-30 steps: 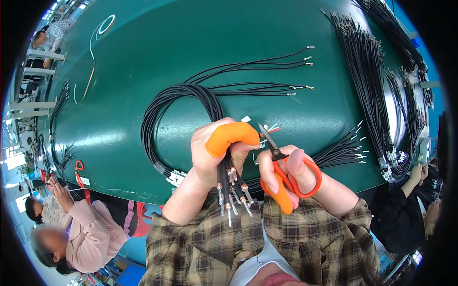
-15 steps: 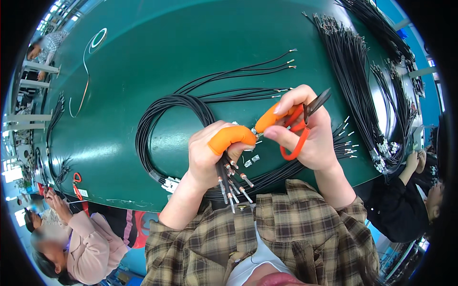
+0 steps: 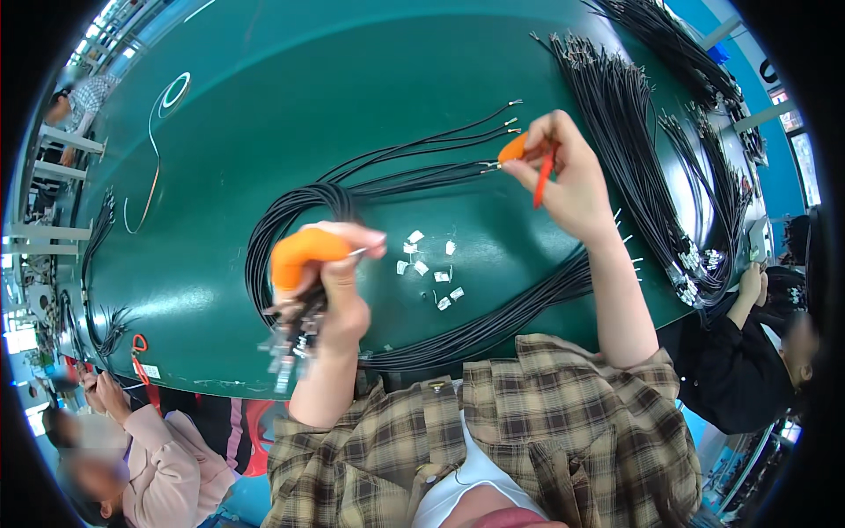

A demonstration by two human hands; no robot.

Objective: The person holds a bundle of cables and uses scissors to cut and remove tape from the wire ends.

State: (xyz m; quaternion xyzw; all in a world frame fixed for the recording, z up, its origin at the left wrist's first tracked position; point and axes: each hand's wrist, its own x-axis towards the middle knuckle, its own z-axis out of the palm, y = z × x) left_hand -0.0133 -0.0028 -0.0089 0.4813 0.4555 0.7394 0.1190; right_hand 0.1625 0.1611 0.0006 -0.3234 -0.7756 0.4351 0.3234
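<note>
My left hand [image 3: 330, 286], an orange sleeve on a finger, is closed round one end of a coiled bundle of black cables [image 3: 260, 231]. Their metal-tipped ends stick out below the fist, smeared by motion. A thin light strip shows at its fingertips. My right hand [image 3: 570, 180], also with an orange finger sleeve, has red-handled scissors [image 3: 545, 179] hooked on it; the blades are hidden. Its fingertips are pinched at the stripped wire ends [image 3: 489, 165] of the coil's other side; whether they grip one I cannot tell. Several small whitish scraps [image 3: 421, 267] lie between my hands.
Another black cable bundle [image 3: 493, 317] lies along the near edge of the green table [image 3: 299, 97]. Large cable bundles [image 3: 612, 114] are at the right. White wire [image 3: 160, 132] and other red-handled scissors [image 3: 139, 345] lie left. Co-workers sit at both sides.
My hands have moved apart: the left one left with the cable ends, the right one up to the stripped wires. More scraps now show on the table.
</note>
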